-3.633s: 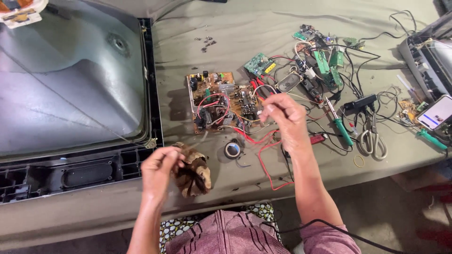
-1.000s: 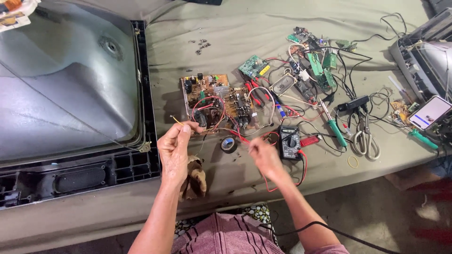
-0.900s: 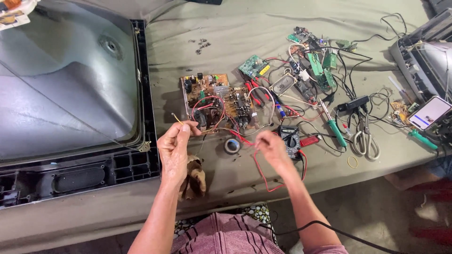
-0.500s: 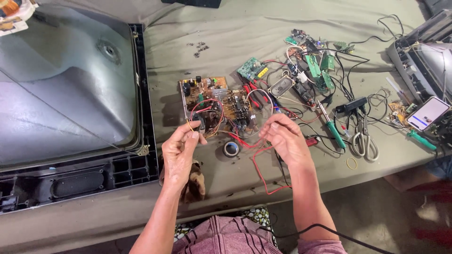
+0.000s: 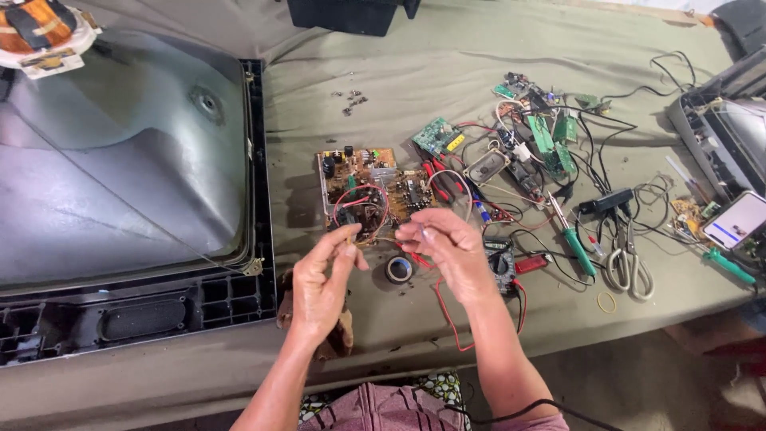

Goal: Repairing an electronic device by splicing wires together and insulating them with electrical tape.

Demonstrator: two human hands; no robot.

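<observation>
Near the bottom centre of the frame, your left hand (image 5: 319, 279) is raised with thumb and forefinger pinched narrow on the end of a thin wire (image 5: 375, 238), and your right hand (image 5: 443, 247) meets it from the right, fingertips closed on something small; whether that is the other end of the same wire or a separate bit is too small to tell. Keep both pinches close to the ends so the strand stays taut between them, and hold your wrists low so the work stays over the cloth. Under your left wrist lies a brown rag (image 5: 339, 335), and just below your right fingertips sits the roll of tape (image 5: 399, 270); both are close enough to catch a dropped part. A red lead (image 5: 447, 319) loops below your right forearm from the small meter (image 5: 500, 257) beside it, so lift your arm clear before you swing it, or the lead could drag the meter. Just beyond your fingers, in the middle of the frame, lies the brown circuit board (image 5: 367, 191) with its red wires, and the wire you hold seems to run towards it, so pull gently. Right of centre, keep your sleeve off the green soldering iron (image 5: 570, 235) and the scissors (image 5: 630, 263). Farther up, the green boards (image 5: 550, 140) tangle with black cables, and the big grey picture tube (image 5: 120, 160) fills the upper left.
</observation>
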